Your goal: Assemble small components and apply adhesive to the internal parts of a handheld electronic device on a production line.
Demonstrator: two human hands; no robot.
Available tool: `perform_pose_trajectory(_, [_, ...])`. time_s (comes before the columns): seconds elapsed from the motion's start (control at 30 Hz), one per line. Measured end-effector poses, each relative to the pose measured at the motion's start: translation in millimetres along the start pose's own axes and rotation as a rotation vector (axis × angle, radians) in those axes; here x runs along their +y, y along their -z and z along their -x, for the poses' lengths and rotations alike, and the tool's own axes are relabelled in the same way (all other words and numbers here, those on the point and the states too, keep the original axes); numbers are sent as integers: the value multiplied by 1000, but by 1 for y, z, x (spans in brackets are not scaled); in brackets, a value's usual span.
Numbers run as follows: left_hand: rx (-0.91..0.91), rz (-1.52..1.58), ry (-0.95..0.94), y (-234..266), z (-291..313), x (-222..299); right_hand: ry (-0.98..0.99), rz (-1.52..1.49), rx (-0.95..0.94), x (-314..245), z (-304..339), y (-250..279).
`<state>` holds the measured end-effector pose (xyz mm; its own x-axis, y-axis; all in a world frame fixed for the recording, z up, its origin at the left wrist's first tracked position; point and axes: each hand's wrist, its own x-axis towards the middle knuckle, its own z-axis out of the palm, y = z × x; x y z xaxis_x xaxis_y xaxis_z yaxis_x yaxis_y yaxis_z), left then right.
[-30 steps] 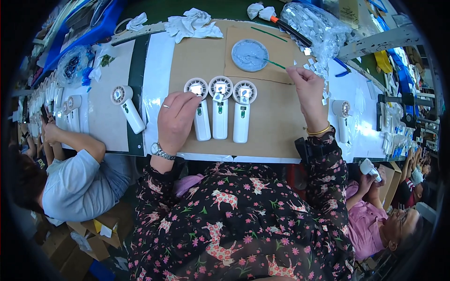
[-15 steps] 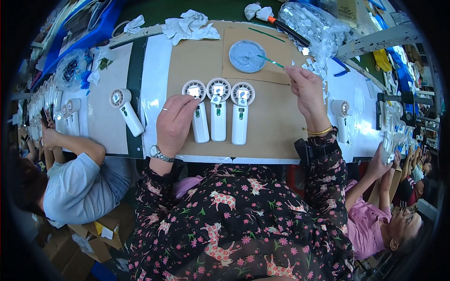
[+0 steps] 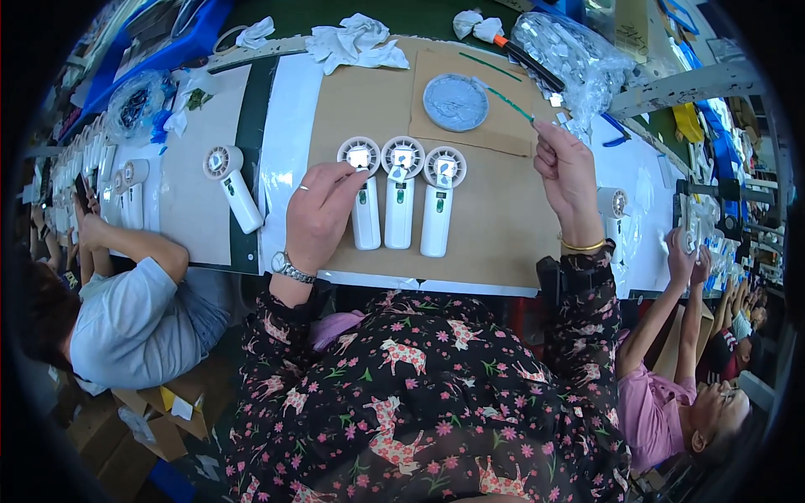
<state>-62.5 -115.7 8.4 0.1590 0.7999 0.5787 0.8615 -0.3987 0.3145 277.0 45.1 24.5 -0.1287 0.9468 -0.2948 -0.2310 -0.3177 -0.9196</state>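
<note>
My right hand (image 3: pixel 568 172) pinches a thin green stick (image 3: pixel 509 102) near its end. The stick's far tip is beside the right rim of a round dish of grey paste (image 3: pixel 455 105). Three white handheld fans (image 3: pixel 398 210) lie side by side on the brown cardboard, each with a shiny square plate on its round head; grey smears show on the middle and right plates. My left hand (image 3: pixel 323 210) is closed, thumb and fingers together at the lower edge of the left fan's head (image 3: pixel 358 158). Whatever its fingertips hold, if anything, is hidden.
A second green stick (image 3: pixel 490 66) lies behind the dish. Crumpled white cloth (image 3: pixel 356 44), a black-and-orange tool (image 3: pixel 528 63) and a clear bag of small squares (image 3: pixel 579 50) are at the back. Single fans (image 3: pixel 241 197) lie left and right. Co-workers sit on both sides.
The green stick's tip has moved from over the grey paste to the dish's right rim. My left hand stays by the left fan's head. The whole view has shifted slightly.
</note>
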Motion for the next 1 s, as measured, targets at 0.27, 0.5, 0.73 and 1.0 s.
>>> perform_pose_trajectory(0.27, [-3, -32, -18, 15, 16, -8, -43, -71, -191, -6, 59, -63])
perform_pose_trajectory(0.5, [59, -53, -43, 21, 23, -12, 835, 765, -291, 25, 95, -107])
perform_pose_trajectory(0.73, [66, -58, -50, 21, 23, -10, 1290, 1004, -427, 37, 88, -119])
perform_pose_trajectory(1.0, [49, -77, -83, 20, 21, -10, 1457, 1275, -576, 35, 92, -113])
